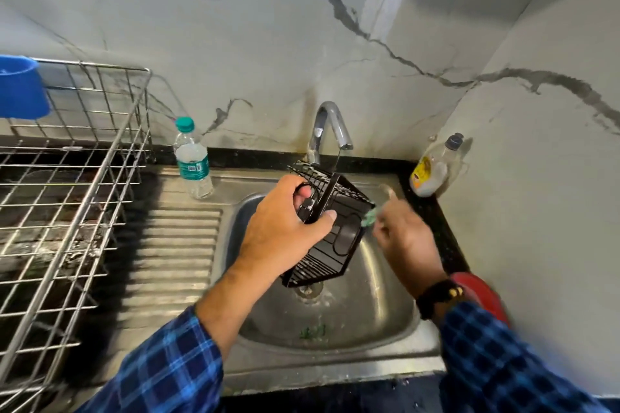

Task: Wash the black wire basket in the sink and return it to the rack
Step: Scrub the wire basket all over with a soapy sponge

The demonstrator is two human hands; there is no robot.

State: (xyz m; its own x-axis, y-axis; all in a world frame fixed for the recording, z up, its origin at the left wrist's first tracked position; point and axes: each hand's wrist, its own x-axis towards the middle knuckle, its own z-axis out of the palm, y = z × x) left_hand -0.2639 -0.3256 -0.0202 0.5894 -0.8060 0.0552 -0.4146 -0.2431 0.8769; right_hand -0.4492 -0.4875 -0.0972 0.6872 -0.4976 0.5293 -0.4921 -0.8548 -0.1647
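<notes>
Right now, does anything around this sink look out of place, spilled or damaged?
Two things: green scraps lie loose in the sink near its front wall, and the dish soap bottle leans tilted into the right corner. Also, dark jagged lines cross the wall; cracks or marble veining, I cannot tell.

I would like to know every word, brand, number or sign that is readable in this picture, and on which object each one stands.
No text can be read with certainty.
On the water bottle, teal label: small print and a barcode-like patch, too small to read.
On the soap bottle, yellow label: a logo, too blurred to read.
On the black wire basket: no text visible.
</notes>
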